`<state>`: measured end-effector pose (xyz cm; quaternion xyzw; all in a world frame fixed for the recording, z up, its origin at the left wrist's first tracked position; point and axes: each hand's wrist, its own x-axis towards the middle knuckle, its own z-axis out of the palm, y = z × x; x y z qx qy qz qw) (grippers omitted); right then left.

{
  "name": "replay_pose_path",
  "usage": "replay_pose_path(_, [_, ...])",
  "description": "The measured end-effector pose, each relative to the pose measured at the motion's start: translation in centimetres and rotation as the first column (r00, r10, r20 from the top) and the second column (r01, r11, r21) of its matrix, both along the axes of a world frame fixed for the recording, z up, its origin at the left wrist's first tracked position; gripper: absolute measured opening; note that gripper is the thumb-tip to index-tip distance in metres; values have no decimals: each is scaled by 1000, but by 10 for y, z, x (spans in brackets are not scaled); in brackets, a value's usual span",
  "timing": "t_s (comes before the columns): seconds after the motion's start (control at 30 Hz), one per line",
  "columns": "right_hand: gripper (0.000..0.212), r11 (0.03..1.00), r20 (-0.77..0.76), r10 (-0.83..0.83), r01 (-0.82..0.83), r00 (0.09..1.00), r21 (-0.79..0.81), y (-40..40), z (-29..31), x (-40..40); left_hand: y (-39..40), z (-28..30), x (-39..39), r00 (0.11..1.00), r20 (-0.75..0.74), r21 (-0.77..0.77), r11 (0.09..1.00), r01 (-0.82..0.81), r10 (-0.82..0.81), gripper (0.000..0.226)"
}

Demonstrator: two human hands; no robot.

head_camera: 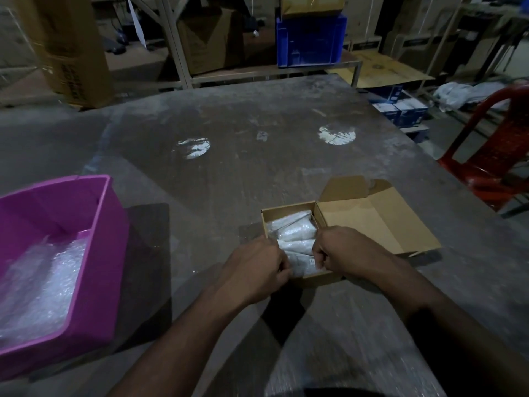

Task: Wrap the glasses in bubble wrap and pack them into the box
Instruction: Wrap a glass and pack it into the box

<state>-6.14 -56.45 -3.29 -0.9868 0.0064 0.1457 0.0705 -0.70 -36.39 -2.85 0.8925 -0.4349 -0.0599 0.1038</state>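
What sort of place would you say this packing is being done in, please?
Probably a warehouse or stockroom: cardboard cartons and a blue crate sit on metal racks behind the worn worktable.

Wrapped bundles (294,233) in box (267,214)

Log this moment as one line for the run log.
step: packing | left hand and right hand: grip bubble-wrapped bundle | in: small brown cardboard box, lid open | pink plastic bin: bubble wrap
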Motion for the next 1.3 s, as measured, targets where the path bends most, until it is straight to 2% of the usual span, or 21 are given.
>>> replay_pose_path(0.2, [24, 999, -22, -24, 23, 999, -32, 5, 3, 4, 0, -4, 2, 999, -34, 9, 1000, 11, -11, 23])
replay_pose_path(0.43, [23, 998, -30, -49, 48, 998, -34, 7, 5, 5, -4, -8, 2, 999, 46, 6, 1000, -5, 4, 36])
replay_pose_path(0.57, [17, 996, -14, -92, 92, 996, -18, 9, 6, 7, -2, -9, 0, 999, 33, -8, 1000, 17, -17, 38])
replay_pose_path(0.77, [11, 992, -47, -118, 116, 992, -39, 8, 8, 10, -1, -7, 1, 1000, -6, 12, 1000, 6, -5, 31])
replay_pose_path(0.93, [16, 986, 32, -46, 51, 998, -161, 6, 7, 0, -1, -1, 5, 992, -121, 56, 998, -14, 21, 14])
replay_pose_path(1.13, [16, 994, 52, -105, 104, 993, 25, -25, 22, -13, -4, 0, -1, 995, -90, 31, 998, -49, 52, 12])
replay_pose_path(1.3, [11, 997, -42, -75, 73, 996, -30, -22, 21, -9, -5, 1, -2, 995, -82, 31, 998, -49, 52, 12])
